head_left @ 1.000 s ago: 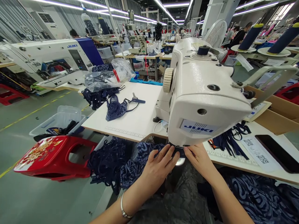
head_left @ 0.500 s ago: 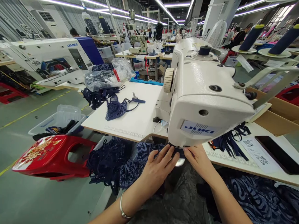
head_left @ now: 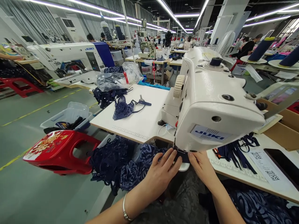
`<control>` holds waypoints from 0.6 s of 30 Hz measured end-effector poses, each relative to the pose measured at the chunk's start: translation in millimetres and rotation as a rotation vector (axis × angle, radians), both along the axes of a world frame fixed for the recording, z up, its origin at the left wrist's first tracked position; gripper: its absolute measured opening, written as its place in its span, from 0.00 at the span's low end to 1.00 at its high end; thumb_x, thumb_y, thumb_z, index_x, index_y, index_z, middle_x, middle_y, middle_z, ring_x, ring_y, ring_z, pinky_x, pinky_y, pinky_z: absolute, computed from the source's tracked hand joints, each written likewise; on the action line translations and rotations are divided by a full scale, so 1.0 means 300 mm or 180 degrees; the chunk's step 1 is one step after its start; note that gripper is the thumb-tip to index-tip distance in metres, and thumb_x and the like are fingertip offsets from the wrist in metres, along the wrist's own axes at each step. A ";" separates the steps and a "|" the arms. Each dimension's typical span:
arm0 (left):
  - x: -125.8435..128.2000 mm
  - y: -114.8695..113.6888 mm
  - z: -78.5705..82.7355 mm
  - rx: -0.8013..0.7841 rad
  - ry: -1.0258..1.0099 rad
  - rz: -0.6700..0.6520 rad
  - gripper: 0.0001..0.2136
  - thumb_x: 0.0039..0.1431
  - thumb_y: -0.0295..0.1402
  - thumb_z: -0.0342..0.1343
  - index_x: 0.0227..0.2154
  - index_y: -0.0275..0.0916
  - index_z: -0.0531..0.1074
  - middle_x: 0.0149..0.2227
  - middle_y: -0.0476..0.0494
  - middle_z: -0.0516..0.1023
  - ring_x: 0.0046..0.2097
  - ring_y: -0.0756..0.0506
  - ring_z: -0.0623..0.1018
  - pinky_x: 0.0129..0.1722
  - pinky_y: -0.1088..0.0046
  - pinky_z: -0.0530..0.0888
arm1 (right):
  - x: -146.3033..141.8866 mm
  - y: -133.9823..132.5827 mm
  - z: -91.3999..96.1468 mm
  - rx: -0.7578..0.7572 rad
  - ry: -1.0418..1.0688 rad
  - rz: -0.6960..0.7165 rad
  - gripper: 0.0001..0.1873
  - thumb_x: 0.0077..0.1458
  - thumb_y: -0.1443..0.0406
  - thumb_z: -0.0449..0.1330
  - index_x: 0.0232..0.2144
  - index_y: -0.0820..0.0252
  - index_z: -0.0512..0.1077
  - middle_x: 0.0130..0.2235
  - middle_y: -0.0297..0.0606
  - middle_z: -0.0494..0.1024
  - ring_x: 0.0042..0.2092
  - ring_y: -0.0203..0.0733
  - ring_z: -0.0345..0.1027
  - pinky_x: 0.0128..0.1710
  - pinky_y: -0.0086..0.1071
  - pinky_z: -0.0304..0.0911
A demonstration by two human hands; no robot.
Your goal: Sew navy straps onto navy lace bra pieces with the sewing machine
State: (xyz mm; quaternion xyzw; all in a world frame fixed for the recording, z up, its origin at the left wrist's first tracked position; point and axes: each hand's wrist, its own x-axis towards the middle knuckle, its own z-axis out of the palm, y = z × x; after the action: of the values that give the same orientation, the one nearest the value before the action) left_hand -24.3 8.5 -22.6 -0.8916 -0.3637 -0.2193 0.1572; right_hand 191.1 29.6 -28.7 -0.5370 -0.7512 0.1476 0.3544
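A white Juki sewing machine (head_left: 210, 102) stands on a pale worktable (head_left: 140, 121). Under its head lies a small dark navy fabric piece (head_left: 181, 155). My left hand (head_left: 162, 172) rests flat with fingers stretched out, its fingertips pressing that piece from the left. My right hand (head_left: 201, 168) presses the same piece from the right, fingers flat and partly hidden under the machine head. A silver bangle sits on my left wrist.
A navy lace bra (head_left: 125, 109) lies on the table's left, beside a plastic bag (head_left: 116, 79). Navy garments (head_left: 119, 165) pile below the table edge. A red stool (head_left: 60, 151) and a clear bin (head_left: 67, 116) stand on the floor. Strips, QR paper (head_left: 268, 169) and cardboard box lie right.
The view has shifted, so everything sits a little lower and to the right in the frame. Both hands stay on the fabric under the machine head.
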 end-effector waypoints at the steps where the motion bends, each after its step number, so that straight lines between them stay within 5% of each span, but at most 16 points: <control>1: -0.001 -0.001 0.002 -0.0013 -0.0018 -0.0001 0.19 0.66 0.24 0.42 0.56 0.40 0.67 0.60 0.39 0.69 0.63 0.42 0.64 0.57 0.63 0.55 | 0.000 0.000 -0.004 -0.0012 0.0010 -0.0025 0.15 0.66 0.61 0.46 0.40 0.54 0.72 0.43 0.43 0.72 0.50 0.53 0.61 0.54 0.53 0.59; 12: 0.016 -0.002 0.007 0.0022 -0.0130 -0.0020 0.18 0.65 0.24 0.43 0.55 0.40 0.68 0.56 0.38 0.71 0.61 0.41 0.66 0.56 0.62 0.56 | -0.028 -0.023 0.001 -0.0150 0.0624 -0.0351 0.15 0.65 0.57 0.48 0.50 0.54 0.65 0.47 0.44 0.69 0.51 0.49 0.63 0.49 0.44 0.63; 18: 0.029 0.001 0.015 0.0098 -0.0034 -0.0015 0.17 0.65 0.27 0.46 0.55 0.41 0.68 0.55 0.39 0.73 0.61 0.41 0.67 0.56 0.63 0.57 | -0.038 -0.049 0.013 -0.0785 0.1176 -0.0571 0.16 0.63 0.52 0.51 0.43 0.56 0.64 0.41 0.40 0.72 0.42 0.45 0.68 0.43 0.38 0.64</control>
State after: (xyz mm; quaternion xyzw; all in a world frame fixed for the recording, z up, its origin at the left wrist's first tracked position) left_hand -15.8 8.8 -18.0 -0.8887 -0.3591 -0.2300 0.1684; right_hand 179.6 14.8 -24.8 -0.6046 -0.5991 0.3019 0.4293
